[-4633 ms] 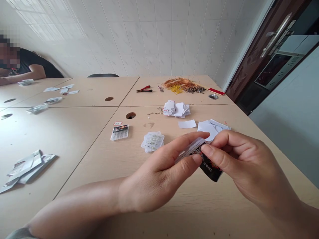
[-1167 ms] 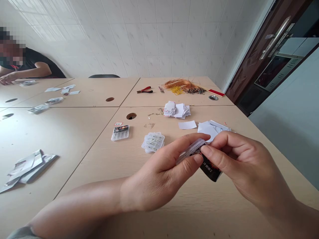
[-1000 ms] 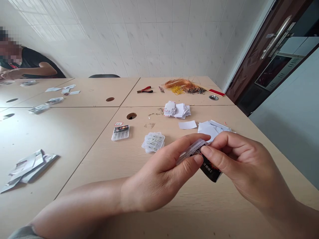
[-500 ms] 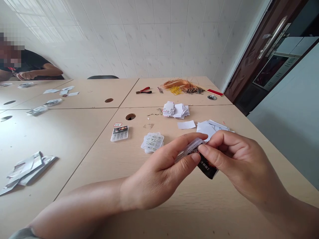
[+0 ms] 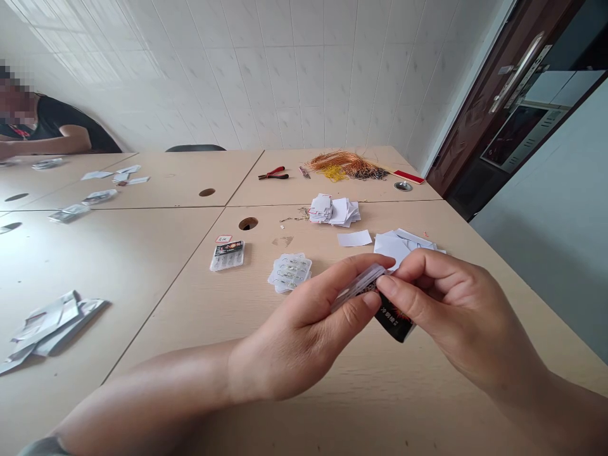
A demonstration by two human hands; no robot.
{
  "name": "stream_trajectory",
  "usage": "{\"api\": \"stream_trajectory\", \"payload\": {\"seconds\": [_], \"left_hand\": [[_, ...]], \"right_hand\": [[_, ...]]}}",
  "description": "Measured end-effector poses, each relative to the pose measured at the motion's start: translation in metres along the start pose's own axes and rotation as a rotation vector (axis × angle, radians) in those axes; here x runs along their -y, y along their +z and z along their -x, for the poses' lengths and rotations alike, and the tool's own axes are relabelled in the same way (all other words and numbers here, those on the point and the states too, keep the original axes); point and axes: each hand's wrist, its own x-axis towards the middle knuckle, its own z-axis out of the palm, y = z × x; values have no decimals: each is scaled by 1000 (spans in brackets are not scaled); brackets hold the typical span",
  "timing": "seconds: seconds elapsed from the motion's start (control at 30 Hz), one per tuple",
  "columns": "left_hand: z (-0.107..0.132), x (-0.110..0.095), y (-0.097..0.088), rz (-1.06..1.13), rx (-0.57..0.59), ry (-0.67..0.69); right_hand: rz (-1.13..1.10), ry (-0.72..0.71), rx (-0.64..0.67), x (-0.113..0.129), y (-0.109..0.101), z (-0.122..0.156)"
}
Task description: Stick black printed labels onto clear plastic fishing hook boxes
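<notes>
My left hand [image 5: 304, 332] and my right hand [image 5: 456, 313] meet above the near part of the wooden table [image 5: 332, 392]. Together they pinch a small clear plastic packet with a black printed card [image 5: 392, 320]. The left thumb and forefinger hold its clear upper edge; the right thumb and forefinger press on it from the right. A clear blister pack of hooks [image 5: 291, 271] lies just beyond my left hand. White paper slips [image 5: 396, 244] lie behind my right hand.
A finished black-labelled pack [image 5: 227, 254] lies to the left. A stack of white cards [image 5: 335, 210], red-handled pliers [image 5: 273, 173] and a bundle of orange wire [image 5: 349, 164] sit farther back. Silver wrappers [image 5: 47, 323] lie at left. Another person [image 5: 42, 130] sits at far left.
My hands have stayed together on the packet and hardly shifted. The person at far left has moved their arms about.
</notes>
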Motion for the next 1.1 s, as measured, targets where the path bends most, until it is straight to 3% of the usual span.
{"api": "stream_trajectory", "payload": {"seconds": [0.6,0.7,0.87,1.1], "left_hand": [[-1,3,0,-42,-18,64],[-3,5,-1,12,-67,-18],[-12,7,-6,269,-138,-260],[-23,0,-11,444,-161,-363]], "right_hand": [[11,-16,39,4,-2,-1],[-27,20,65,5,-4,-1],[-124,212,150,-2,-9,-6],[-179,329,224,-8,-12,-13]]}}
